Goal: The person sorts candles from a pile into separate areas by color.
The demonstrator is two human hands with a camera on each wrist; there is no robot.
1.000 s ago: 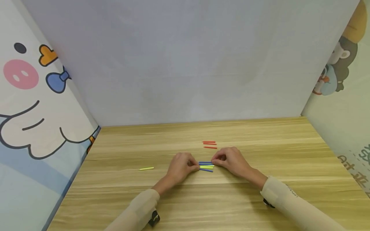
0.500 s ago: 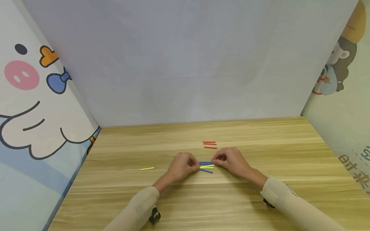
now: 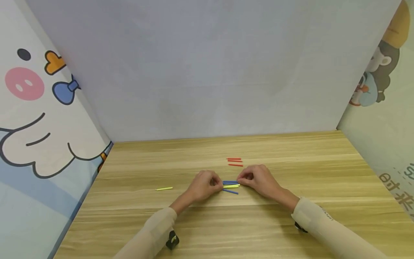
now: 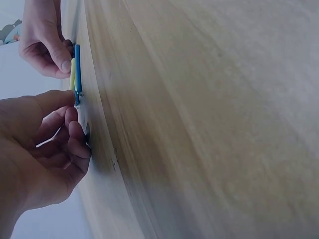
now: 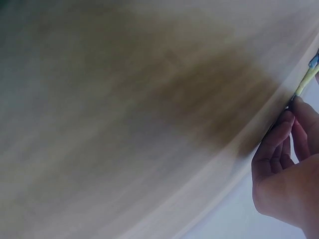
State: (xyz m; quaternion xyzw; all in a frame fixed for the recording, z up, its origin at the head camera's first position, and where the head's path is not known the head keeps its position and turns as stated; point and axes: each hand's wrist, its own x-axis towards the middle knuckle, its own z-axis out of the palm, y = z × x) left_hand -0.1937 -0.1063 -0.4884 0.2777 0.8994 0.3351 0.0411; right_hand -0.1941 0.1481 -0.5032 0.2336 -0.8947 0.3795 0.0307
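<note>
Between my hands in the head view lies a small row of thin sticks: yellow sticks (image 3: 231,186) in the middle, two blue sticks (image 3: 230,182) on the far side and one blue stick (image 3: 231,191) slanting on the near side. My left hand (image 3: 204,185) pinches the left ends of the yellow sticks between thumb and finger, hiding those ends. At the opposite end, my right hand (image 3: 260,180) pinches the right ends of the far blue sticks. The left wrist view shows my left thumb and fingers (image 4: 55,102) at the stick ends, low over the wood.
Three red sticks (image 3: 235,161) lie farther back on the wooden table (image 3: 275,230). A single yellow stick (image 3: 164,189) lies off to the left. A pale wall (image 3: 213,72) rises behind the table, with printed cartoon panels on both sides.
The yellow sticks between my hands have drawn closer together, while the near blue stick still slants apart. Both hands stay almost in place.
</note>
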